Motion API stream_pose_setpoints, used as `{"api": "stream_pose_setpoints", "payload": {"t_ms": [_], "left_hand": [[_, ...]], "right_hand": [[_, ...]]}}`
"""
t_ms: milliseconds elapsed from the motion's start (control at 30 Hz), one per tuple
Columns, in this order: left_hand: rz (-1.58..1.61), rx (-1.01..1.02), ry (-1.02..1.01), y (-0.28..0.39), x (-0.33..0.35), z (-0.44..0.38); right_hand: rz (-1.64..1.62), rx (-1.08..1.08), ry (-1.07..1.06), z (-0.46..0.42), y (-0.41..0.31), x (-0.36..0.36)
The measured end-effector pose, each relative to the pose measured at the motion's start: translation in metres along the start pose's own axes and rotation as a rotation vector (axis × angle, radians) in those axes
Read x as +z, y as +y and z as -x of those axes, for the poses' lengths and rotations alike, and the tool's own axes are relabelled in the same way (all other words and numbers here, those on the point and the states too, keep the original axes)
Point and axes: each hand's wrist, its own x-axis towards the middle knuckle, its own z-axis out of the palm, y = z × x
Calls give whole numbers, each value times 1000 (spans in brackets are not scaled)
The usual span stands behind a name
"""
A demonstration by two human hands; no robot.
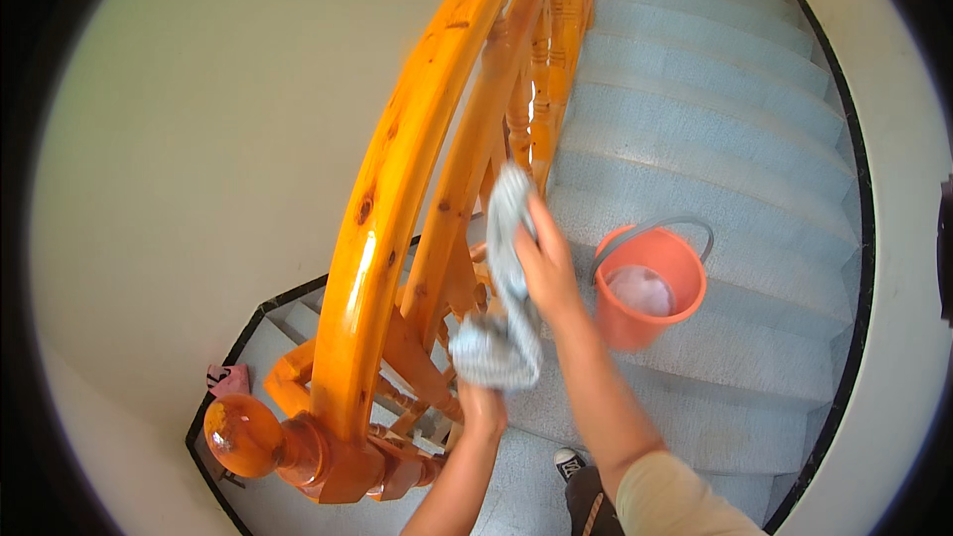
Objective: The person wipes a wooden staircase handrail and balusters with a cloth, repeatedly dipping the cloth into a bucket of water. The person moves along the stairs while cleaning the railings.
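A light grey-blue cloth (510, 260) stretches between my two hands beside the wooden banister. My right hand (547, 264) grips its upper part, with the fingers wrapped behind the fabric. Lower down, the cloth bunches over my left hand (482, 406), which holds that end; its fingers are mostly hidden. Motion blurs the fabric. The varnished wooden handrail (387, 186) curves upward just left of the cloth. To the right of my right hand, an orange-red plastic bucket (618, 331) with a grey handle stands on a step. Foamy, cloudy liquid (642, 292) lies inside it.
Grey stairs (700, 119) climb away, bordered by a black skirting strip (864, 186) along the right wall. A round newel-post finial (244, 435) stands at lower left, near a pink cloth-like item (227, 380) on the steps below. My shoe (569, 463) shows at the bottom.
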Motion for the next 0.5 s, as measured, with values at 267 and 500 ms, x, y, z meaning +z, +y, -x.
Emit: {"api": "stream_pose_setpoints", "payload": {"t_ms": [267, 500], "left_hand": [[47, -19, -68, -14, 130, -108], [-65, -245, 447, -20, 2, -4]], "right_hand": [[1338, -455, -142, -218, 73, -5], [769, -556, -497, -27, 100, 42]]}}
